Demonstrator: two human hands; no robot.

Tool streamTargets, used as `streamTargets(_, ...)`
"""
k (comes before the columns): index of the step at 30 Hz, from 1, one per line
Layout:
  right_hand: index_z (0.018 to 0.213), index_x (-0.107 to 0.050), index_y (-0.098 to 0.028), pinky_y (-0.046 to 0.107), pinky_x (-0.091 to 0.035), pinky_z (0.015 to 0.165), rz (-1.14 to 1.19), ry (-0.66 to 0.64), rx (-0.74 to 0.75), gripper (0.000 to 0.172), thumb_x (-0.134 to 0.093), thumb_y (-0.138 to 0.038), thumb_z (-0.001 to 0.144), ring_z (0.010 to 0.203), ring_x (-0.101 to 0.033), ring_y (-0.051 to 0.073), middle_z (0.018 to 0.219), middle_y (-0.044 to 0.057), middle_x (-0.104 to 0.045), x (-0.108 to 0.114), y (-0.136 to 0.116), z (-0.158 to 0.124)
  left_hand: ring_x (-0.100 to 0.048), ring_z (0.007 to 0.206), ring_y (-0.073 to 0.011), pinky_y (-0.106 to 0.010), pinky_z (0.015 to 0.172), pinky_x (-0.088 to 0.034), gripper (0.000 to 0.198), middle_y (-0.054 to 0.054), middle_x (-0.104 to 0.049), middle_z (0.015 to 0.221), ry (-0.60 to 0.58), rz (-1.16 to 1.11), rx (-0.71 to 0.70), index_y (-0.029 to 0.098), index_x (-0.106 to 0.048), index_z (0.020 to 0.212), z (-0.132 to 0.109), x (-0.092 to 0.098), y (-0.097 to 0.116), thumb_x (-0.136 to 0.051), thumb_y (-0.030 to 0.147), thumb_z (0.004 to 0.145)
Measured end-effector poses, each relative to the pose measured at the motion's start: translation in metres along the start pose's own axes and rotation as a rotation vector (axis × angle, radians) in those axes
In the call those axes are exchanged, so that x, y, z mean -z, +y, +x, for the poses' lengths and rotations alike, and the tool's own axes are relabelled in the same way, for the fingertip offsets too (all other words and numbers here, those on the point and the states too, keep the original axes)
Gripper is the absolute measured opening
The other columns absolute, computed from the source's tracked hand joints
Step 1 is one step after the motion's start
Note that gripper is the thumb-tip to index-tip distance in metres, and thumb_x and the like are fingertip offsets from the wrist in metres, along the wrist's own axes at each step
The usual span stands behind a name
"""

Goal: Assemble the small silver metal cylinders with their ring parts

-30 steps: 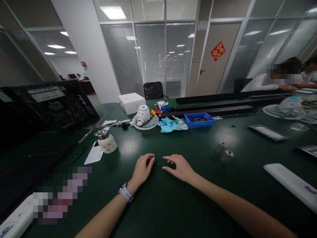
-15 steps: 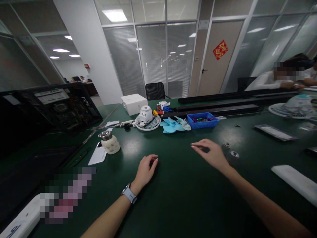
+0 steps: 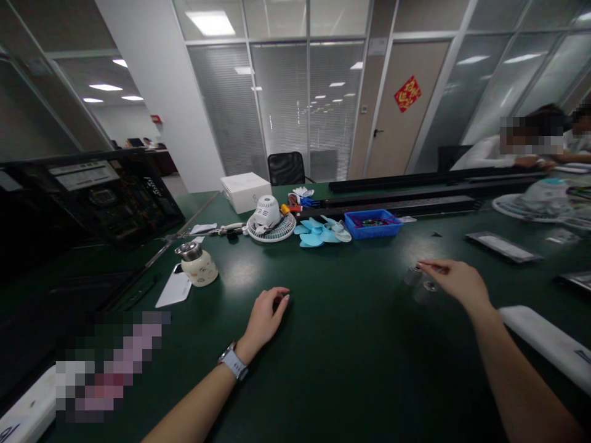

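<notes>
My left hand (image 3: 266, 315) rests on the green table (image 3: 341, 344), fingers curled over a small dark thing I cannot make out. A watch (image 3: 234, 362) is on that wrist. My right hand (image 3: 457, 282) is stretched out to the right, its fingertips pinched at two small grey cylinders (image 3: 419, 283) that stand on the table; one cylinder lies just under the fingers.
Behind my hands lie a white fan motor on its grille (image 3: 270, 221), light-blue fan blades (image 3: 322, 232), a blue parts tray (image 3: 372, 223) and a cream bottle (image 3: 197, 264) by a white card (image 3: 174, 288). A white bar (image 3: 545, 341) lies right. An open computer case (image 3: 101, 197) stands left. People sit far right.
My right hand has left the spot beside my left hand and swung right across the table to the two grey cylinders. My left hand has stayed put.
</notes>
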State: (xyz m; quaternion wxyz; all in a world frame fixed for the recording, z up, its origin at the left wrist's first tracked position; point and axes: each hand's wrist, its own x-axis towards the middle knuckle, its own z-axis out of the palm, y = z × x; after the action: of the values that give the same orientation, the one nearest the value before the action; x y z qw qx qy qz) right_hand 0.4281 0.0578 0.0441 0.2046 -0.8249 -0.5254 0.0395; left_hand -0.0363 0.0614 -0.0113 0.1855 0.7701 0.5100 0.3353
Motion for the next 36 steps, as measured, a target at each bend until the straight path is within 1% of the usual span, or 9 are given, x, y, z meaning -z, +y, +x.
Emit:
streamTargets(4,0.107,-0.073,-0.025,0.031,-0.044,0.062,0.038,-0.059,-0.024,0.047,-0.055,-0.058,0.078,0.078,-0.065,0.026,0.086,0.008,-0.074,-0.001,0.005,0.002,-0.059,0.087,-0.0206,-0.037,0.079,-0.047,0.027,-0.004,-0.064,0.092,-0.007,-0.006,0.005,0.022,-0.059,0.111,0.0,0.0,0.0,-0.046,0.038,0.093)
streamTargets(9,0.105,-0.074,-0.022,0.03,-0.044,0.064,0.159,0.059,-0.033,0.046,-0.057,-0.055,0.077,0.079,-0.066,0.025,0.088,0.009,-0.074,-0.007,0.008,0.004,-0.059,0.086,-0.0205,-0.037,0.078,-0.047,0.029,-0.005,-0.064,0.092,-0.006,-0.002,0.004,0.022,-0.059,0.111,0.0,0.0,0.0,-0.046,0.04,0.093)
streamTargets(13,0.098,-0.076,-0.021,0.031,-0.045,0.061,0.186,0.007,-0.021,0.046,-0.06,-0.056,0.074,0.075,-0.066,0.025,0.087,0.011,-0.075,-0.008,0.009,0.005,-0.059,0.086,-0.0206,-0.036,0.077,-0.048,0.03,-0.005,-0.064,0.091,0.004,0.004,-0.011,0.022,-0.06,0.111,0.0,0.0,0.0,-0.046,0.04,0.093)
streamTargets(19,0.097,-0.076,-0.02,0.031,-0.044,0.058,0.193,0.009,-0.01,0.048,-0.06,-0.058,0.073,0.071,-0.066,0.026,0.08,0.01,-0.074,-0.007,0.01,0.005,-0.06,0.085,-0.0207,-0.036,0.076,-0.049,0.03,-0.005,-0.065,0.089,0.012,0.019,-0.022,0.022,-0.061,0.11,0.0,0.001,0.002,-0.046,0.04,0.092)
streamTargets(24,0.096,-0.076,-0.021,0.03,-0.043,0.058,0.191,-0.013,0.006,0.044,-0.06,-0.055,0.074,0.07,-0.065,0.024,0.082,0.01,-0.074,-0.009,0.005,0.002,-0.06,0.084,-0.0203,-0.035,0.076,-0.048,0.029,-0.004,-0.065,0.088,0.018,0.025,-0.025,0.022,-0.061,0.109,0.0,0.001,0.003,-0.047,0.039,0.092)
streamTargets(28,0.098,-0.075,-0.021,0.03,-0.044,0.058,0.181,-0.022,-0.004,0.045,-0.062,-0.055,0.072,0.067,-0.065,0.023,0.078,0.009,-0.074,-0.004,0.002,0.0,-0.06,0.084,-0.0205,-0.036,0.076,-0.048,0.028,-0.004,-0.065,0.087,0.019,0.029,-0.023,0.021,-0.061,0.109,0.0,0.001,0.003,-0.048,0.039,0.092)
streamTargets(31,0.106,-0.072,-0.018,0.031,-0.047,0.059,0.23,-0.011,-0.013,0.051,-0.063,-0.054,0.07,0.068,-0.067,0.023,0.075,0.009,-0.073,0.007,0.011,-0.004,-0.06,0.085,-0.0208,-0.036,0.077,-0.048,0.028,-0.004,-0.065,0.088,0.015,0.03,-0.024,0.021,-0.061,0.109,0.0,0.001,0.003,-0.048,0.038,0.092)
streamTargets(34,0.101,-0.073,-0.018,0.03,-0.05,0.058,0.315,-0.105,0.067,0.049,-0.067,-0.053,0.067,0.068,-0.068,0.023,0.075,0.01,-0.073,0.013,0.023,-0.013,-0.06,0.085,-0.0209,-0.037,0.077,-0.048,0.028,-0.004,-0.065,0.089,0.017,0.025,-0.03,0.021,-0.061,0.11,0.0,0.001,0.003,-0.047,0.039,0.092)
streamTargets(36,0.087,-0.075,-0.021,0.029,-0.05,0.053,0.308,-0.057,0.203,0.041,-0.075,-0.05,0.057,0.06,-0.067,0.021,0.071,0.008,-0.073,0.011,0.028,-0.018,-0.06,0.086,-0.021,-0.037,0.078,-0.048,0.029,-0.005,-0.064,0.09,0.011,0.02,-0.03,0.022,-0.06,0.111,-0.001,0.001,0.003,-0.047,0.039,0.092)
